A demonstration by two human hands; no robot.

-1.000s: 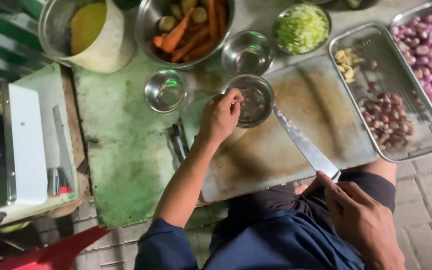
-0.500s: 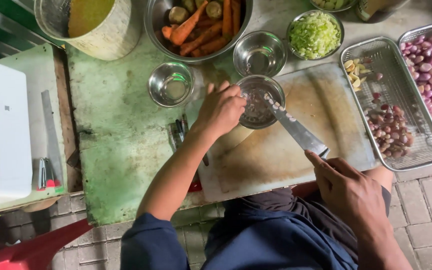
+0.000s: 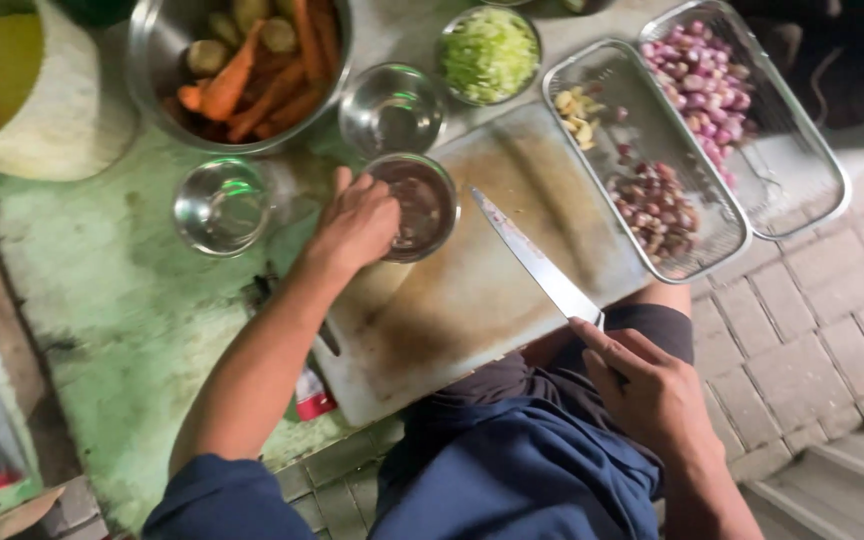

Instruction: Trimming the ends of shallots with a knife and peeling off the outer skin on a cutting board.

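Right now the left hand (image 3: pixel 357 225) rests fingers curled on the small steel bowl (image 3: pixel 420 205) on the cutting board (image 3: pixel 472 290); the right hand (image 3: pixel 652 395) clamps a knife (image 3: pixel 532 262). Carrot bowl (image 3: pixel 242 70), empty bowls and trays crowd the green tabletop (image 3: pixel 122 300).

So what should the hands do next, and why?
Probably let go of the small steel bowl: the left hand grips its rim on the cutting board, chopped bits already inside, while the right hand holds the knife with its blade above bare board.

Left hand (image 3: pixel 357 225) reaches forward, fingers curled (palm down); right hand (image 3: pixel 652 395) in closed grip.
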